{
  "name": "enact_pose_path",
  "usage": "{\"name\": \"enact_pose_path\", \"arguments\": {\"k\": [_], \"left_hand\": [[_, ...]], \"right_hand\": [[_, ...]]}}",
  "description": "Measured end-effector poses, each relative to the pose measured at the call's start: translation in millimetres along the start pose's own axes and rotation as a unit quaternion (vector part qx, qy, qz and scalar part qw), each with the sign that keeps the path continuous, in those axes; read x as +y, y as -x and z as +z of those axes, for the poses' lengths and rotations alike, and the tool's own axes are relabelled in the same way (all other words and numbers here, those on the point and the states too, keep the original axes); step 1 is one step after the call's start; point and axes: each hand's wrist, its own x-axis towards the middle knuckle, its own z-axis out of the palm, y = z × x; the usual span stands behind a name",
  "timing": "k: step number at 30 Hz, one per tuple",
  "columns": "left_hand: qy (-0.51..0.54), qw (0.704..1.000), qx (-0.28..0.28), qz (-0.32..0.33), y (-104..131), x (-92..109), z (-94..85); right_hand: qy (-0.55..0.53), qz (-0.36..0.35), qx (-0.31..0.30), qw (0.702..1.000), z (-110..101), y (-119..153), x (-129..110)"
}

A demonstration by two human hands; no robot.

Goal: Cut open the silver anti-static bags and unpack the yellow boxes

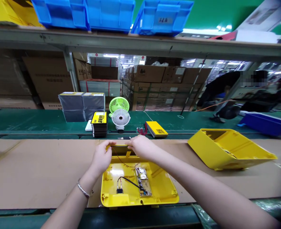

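Observation:
In front of me lies an open yellow plastic housing (pixel 163 187). A circuit board (pixel 144 183) sits inside it, with a black socket-like part (pixel 119 190) wired to it by dark leads. Along the far wall stands a thin yellow-edged panel (pixel 119 146), and a thin wire (pixel 118 156) runs from there down to the board. My left hand (pixel 102 157) pinches the panel's left end, its fingers curled over the top edge. My right hand (pixel 140 147) grips the right end; its fingertips are partly hidden.
Another yellow housing (pixel 209 152) lies open at right on the cardboard (pixel 47 171). Behind stand a stack of yellow-black packs (pixel 99 124), a white fan (pixel 120 118), a green fan (pixel 114 103) and yellow printed panels (pixel 156 128). Blue bins (pixel 163 17) sit overhead; a person (pixel 221 86) bends at far right.

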Motion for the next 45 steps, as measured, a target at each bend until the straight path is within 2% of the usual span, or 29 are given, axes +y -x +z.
{"name": "enact_pose_path", "arguments": {"k": [5, 10, 13, 16, 21, 27, 33, 39, 41, 42, 45], "left_hand": [[0.015, 1.0, 0.007, -0.007, 1.3, 1.0, -0.5], [0.033, 0.999, -0.025, -0.031, -7.2, 0.3, -8.5], [0.0, 0.995, -0.071, -0.065, -14.0, 3.3, -18.9], [-0.062, 0.99, -0.109, -0.068, -19.6, 10.0, -30.0], [-0.153, 0.973, -0.171, -0.039, -31.4, 20.8, -42.5], [-0.181, 0.948, -0.256, -0.06, -53.3, 21.7, -46.3], [-0.193, 0.934, -0.291, -0.076, -66.3, 21.6, -41.3], [-0.161, 0.94, -0.291, -0.08, -65.2, 14.4, -35.0], [-0.147, 0.948, -0.272, -0.075, -61.5, 11.1, -32.3], [-0.141, 0.953, -0.26, -0.073, -59.3, 9.9, -31.0], [-0.126, 0.961, -0.233, -0.074, -51.8, 9.9, -28.9]], "right_hand": [[-0.006, 0.043, 0.015, 0.999, -2.1, -4.0, -2.0], [-0.019, 0.064, 0.025, 0.997, -1.8, -5.7, -0.3], [-0.027, 0.036, 0.061, 0.997, -10.4, -3.0, -9.8], [-0.032, -0.007, 0.09, 0.995, -15.7, -1.3, -29.1], [-0.032, -0.023, 0.009, 0.999, -3.9, -10.2, -58.0], [-0.028, -0.087, -0.009, 0.996, 8.2, -17.7, -68.7], [-0.02, -0.123, -0.063, 0.99, 10.4, -9.9, -56.1], [-0.016, -0.112, -0.096, 0.989, 7.6, 11.0, -28.7], [-0.032, -0.107, -0.067, 0.991, 3.2, 20.3, -18.9], [-0.05, -0.107, -0.029, 0.993, 1.2, 25.1, -13.9], [-0.087, -0.083, 0.133, 0.984, -0.8, 38.2, 1.2]]}}
